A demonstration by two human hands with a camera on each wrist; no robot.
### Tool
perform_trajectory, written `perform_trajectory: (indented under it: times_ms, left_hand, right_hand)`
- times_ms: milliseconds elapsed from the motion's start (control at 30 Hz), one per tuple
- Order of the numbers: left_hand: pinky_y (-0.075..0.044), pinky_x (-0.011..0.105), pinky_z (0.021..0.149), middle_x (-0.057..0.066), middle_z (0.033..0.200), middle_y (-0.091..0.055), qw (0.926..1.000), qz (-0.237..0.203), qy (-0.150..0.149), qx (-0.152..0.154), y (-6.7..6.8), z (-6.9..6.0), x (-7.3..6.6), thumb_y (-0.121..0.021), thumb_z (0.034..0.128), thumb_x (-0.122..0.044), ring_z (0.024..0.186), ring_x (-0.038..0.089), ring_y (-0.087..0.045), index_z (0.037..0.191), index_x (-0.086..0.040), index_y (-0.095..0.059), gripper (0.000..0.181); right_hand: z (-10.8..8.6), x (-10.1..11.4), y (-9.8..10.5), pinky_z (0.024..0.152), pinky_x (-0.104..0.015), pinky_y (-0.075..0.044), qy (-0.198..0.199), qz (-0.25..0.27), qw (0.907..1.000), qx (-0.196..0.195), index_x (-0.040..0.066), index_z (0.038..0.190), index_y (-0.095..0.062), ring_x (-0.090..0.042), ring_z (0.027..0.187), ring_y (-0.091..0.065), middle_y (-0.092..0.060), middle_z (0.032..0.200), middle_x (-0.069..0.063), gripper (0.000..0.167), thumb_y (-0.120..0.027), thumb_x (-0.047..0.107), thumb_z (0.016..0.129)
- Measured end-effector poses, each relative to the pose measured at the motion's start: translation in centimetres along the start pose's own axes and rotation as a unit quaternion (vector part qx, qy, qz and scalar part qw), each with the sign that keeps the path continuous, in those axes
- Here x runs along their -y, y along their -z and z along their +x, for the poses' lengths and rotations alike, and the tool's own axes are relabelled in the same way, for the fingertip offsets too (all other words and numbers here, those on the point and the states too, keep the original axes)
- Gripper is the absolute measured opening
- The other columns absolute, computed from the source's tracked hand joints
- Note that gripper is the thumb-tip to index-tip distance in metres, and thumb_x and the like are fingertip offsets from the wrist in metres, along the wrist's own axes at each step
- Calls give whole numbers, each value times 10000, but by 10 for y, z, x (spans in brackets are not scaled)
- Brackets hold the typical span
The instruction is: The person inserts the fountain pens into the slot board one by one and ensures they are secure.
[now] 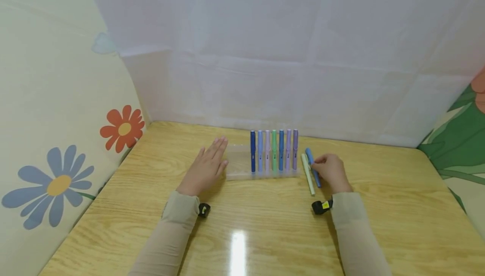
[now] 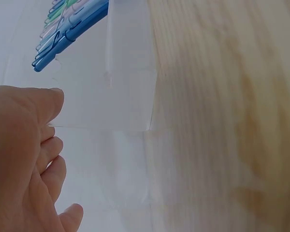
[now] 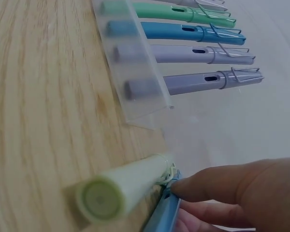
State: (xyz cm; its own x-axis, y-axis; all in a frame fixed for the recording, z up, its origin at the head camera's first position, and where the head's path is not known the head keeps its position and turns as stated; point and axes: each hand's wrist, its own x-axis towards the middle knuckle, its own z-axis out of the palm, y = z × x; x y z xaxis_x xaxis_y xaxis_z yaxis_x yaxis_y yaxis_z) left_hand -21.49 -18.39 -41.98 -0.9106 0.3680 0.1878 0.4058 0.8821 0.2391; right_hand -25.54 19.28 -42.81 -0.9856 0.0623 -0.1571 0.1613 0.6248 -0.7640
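A clear plastic pen rack (image 1: 238, 176) stands on the table, with several pens upright in a row, from a navy pen (image 1: 253, 152) to a purple pen (image 1: 295, 152) at the right end. My left hand (image 1: 204, 168) is beside the rack's left end, fingers extended; in the left wrist view its thumb (image 2: 46, 101) is near the clear panel. Right of the rack lie a pale green pen (image 1: 308, 177) and a blue pen (image 1: 317, 180), side by side. My right hand (image 1: 331, 173) pinches the blue pen near its clip; the far fingers are partly hidden.
The wooden table (image 1: 273, 234) reaches back to a white cloth backdrop (image 1: 265, 91). Flower-patterned panels (image 1: 45, 112) flank it at left and right. A small black wrist camera (image 1: 321, 207) sits at each cuff.
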Motion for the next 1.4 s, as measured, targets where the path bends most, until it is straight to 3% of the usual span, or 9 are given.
perform_trajectory:
  times_ms: [467,900,1233,1400]
  left_hand:
    - [-166,611,1223,160,1675,-164,10000,18,-38,-46,1,0,1,-420,1101,-255,1539,331,-170,1611,-10,-169,619]
    - [-163,610,1223,155,1678,-150,10000,47,-41,-8,-1,0,1,-421,1101,-259,1540,329,-162,1613,-12,-157,627]
    - [-164,614,1223,163,1676,-157,10000,-26,-56,-7,-2,1,1,-410,1104,-261,1540,335,-166,1612,-10,-161,619]
    - [-157,611,1225,157,1680,-143,10000,-43,15,59,-1,1,1,-410,1104,-266,1543,328,-151,1616,-16,-149,626]
  right_hand:
    - [-7,6,0,554,-275,-513,-12,-564,9984,-68,-92,935,-681,-209,672,-597,-678,859,-179,176,-704,69,870]
    - [-7,5,0,530,-273,-476,-111,-967,9951,-158,-45,861,-705,-203,661,-575,-677,811,-130,200,-750,150,842]
    - [-5,1,5,602,-314,-561,-36,-672,9974,-241,-99,1032,-688,-272,777,-647,-690,1015,-246,293,-692,170,916]
    - [-4,5,10,654,-308,-566,-98,-285,9993,-206,-97,1085,-672,-279,846,-644,-678,1031,-231,309,-683,175,940]
